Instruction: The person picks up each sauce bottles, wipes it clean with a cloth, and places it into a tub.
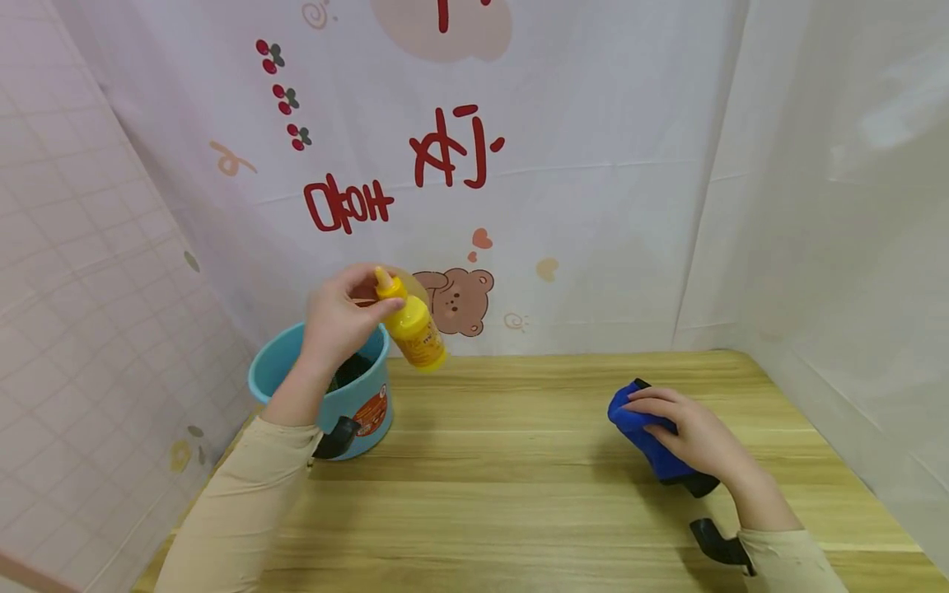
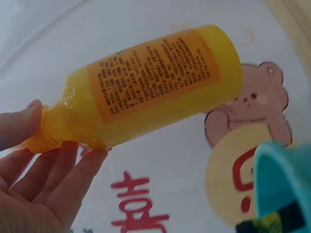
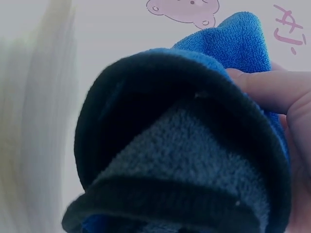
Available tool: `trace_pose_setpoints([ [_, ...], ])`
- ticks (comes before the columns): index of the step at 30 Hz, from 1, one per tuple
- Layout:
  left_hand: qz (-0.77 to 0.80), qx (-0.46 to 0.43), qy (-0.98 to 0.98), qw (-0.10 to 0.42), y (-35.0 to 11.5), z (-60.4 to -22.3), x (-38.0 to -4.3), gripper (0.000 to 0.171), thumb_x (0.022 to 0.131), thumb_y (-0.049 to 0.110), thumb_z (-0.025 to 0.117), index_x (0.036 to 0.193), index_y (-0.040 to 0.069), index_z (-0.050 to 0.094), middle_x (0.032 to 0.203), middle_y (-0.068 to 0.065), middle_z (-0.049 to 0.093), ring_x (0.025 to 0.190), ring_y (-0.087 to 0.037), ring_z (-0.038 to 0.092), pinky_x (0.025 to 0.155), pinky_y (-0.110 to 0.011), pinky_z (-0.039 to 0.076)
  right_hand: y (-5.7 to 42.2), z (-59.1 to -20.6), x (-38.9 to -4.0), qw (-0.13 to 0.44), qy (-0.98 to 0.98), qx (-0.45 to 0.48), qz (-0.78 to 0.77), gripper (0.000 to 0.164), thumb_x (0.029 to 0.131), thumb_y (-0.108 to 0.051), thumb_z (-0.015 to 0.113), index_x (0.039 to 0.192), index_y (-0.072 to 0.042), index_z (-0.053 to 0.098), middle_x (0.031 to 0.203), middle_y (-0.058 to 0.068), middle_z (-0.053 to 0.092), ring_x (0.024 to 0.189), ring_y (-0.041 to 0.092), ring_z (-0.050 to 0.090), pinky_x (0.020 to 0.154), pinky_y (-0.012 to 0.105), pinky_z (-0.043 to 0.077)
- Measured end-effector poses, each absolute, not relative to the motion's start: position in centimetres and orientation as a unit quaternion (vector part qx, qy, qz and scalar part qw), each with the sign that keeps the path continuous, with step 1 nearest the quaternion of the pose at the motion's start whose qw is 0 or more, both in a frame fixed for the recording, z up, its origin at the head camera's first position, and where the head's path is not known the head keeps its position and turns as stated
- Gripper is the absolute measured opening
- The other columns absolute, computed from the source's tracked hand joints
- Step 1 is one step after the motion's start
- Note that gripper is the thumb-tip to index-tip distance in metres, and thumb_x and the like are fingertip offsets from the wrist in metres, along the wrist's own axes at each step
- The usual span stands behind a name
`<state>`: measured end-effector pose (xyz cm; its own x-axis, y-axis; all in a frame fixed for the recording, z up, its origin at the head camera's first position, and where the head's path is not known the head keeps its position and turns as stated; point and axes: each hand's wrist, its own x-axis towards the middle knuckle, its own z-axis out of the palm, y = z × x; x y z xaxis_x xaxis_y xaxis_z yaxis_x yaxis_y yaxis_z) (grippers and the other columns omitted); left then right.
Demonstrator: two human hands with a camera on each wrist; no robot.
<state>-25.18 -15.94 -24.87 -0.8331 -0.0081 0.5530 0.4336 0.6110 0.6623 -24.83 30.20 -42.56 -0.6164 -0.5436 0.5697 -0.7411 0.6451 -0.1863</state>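
In the head view my left hand (image 1: pixel 337 317) is raised above the bucket, pinching a yellow squeeze bottle (image 1: pixel 421 336) by its neck between thumb and fingers. The bottle tilts, its pointed nozzle up and its base toward the lower right. Seen from the left wrist, the bottle (image 2: pixel 155 85) carries an orange label with dark print. At the right, my right hand (image 1: pixel 700 436) grips a blue towelling cloth (image 1: pixel 660 457) with black edging, just over the table. The right wrist view shows the cloth (image 3: pixel 189 150) folded, with its dark grey inner side toward the camera.
A light-blue bucket (image 1: pixel 278 358) with an orange sticker stands at the table's left, partly behind my left forearm. Dark green items (image 1: pixel 352 368) lie inside it. The wooden table (image 1: pixel 504 461) meets printed white curtains (image 1: pixel 593 206) at the back and sides.
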Motion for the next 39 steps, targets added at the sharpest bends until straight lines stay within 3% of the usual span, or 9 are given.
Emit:
trace_pose_setpoints([
  [3,-0.413,-0.104,-0.858,0.286,-17.6,-23.7,-24.8,0.031,0.089,0.015,0.076,0.117,0.004,0.068,0.110,-0.010,0.068,0.096,-0.023,0.063,0.081,-0.031,0.056,30.2,-42.5,-24.9,0.239,-0.874,0.367,0.209,0.054,0.073,0.012,0.080,0.118,-0.016,0.071,0.122,0.003,0.064,0.108,0.030,0.063,0.088,0.024,0.050],
  [6,-0.415,-0.089,-0.851,0.308,-19.0,-22.7,-24.3,0.031,0.090,0.016,0.075,0.118,0.004,0.068,0.113,-0.010,0.068,0.096,-0.020,0.061,0.080,-0.023,0.055,30.3,-42.4,-24.8,0.238,-0.874,0.367,0.210,0.054,0.073,0.012,0.080,0.118,-0.016,0.071,0.122,0.003,0.064,0.108,0.030,0.063,0.090,0.021,0.048],
  [11,-0.411,-0.046,-0.849,0.330,-20.6,-21.7,-23.5,0.034,0.090,0.020,0.075,0.120,0.005,0.068,0.115,-0.010,0.068,0.097,-0.018,0.061,0.080,-0.019,0.053,30.3,-42.3,-24.9,0.239,-0.875,0.366,0.208,0.054,0.072,0.013,0.080,0.118,-0.015,0.071,0.122,0.003,0.064,0.107,0.031,0.063,0.085,0.033,0.053],
  [14,-0.402,-0.018,-0.852,0.334,-21.3,-21.8,-23.3,0.035,0.091,0.022,0.074,0.121,0.007,0.068,0.116,-0.009,0.067,0.099,-0.018,0.061,0.081,-0.019,0.053,30.3,-42.2,-25.0,0.240,-0.876,0.365,0.205,0.054,0.072,0.013,0.080,0.118,-0.014,0.071,0.122,0.004,0.064,0.108,0.031,0.063,0.085,0.034,0.052],
  [20,-0.388,0.015,-0.862,0.325,-23.2,-23.1,-23.5,0.038,0.092,0.023,0.073,0.124,0.004,0.067,0.119,-0.012,0.066,0.103,-0.026,0.062,0.086,-0.026,0.054,30.2,-42.1,-25.1,0.238,-0.876,0.367,0.203,0.053,0.074,0.012,0.079,0.119,-0.015,0.071,0.123,0.004,0.064,0.110,0.031,0.063,0.083,0.043,0.053],
  [23,-0.380,0.026,-0.869,0.316,-24.2,-24.1,-23.7,0.038,0.092,0.023,0.073,0.124,0.003,0.067,0.119,-0.015,0.066,0.103,-0.028,0.062,0.083,-0.022,0.053,30.2,-42.2,-25.2,0.237,-0.876,0.368,0.203,0.053,0.074,0.013,0.079,0.119,-0.014,0.071,0.123,0.004,0.064,0.109,0.032,0.063,0.082,0.048,0.053],
  [29,-0.366,0.016,-0.876,0.313,-25.4,-26.2,-24.3,0.034,0.090,0.019,0.076,0.116,-0.001,0.069,0.110,-0.019,0.068,0.094,-0.031,0.064,0.071,-0.006,0.043,30.4,-42.6,-25.3,0.238,-0.876,0.368,0.201,0.053,0.072,0.014,0.080,0.117,-0.014,0.071,0.122,0.005,0.064,0.108,0.032,0.063,0.081,0.049,0.054],
  [39,-0.364,-0.006,-0.885,0.291,-25.7,-29.4,-25.2,0.028,0.085,0.008,0.079,0.107,-0.006,0.068,0.101,-0.026,0.068,0.089,-0.039,0.066,0.064,-0.004,0.041,29.9,-42.7,-25.3,0.235,-0.872,0.378,0.201,0.053,0.073,0.013,0.079,0.117,-0.014,0.071,0.121,0.004,0.064,0.108,0.030,0.063,0.081,0.048,0.055],
])
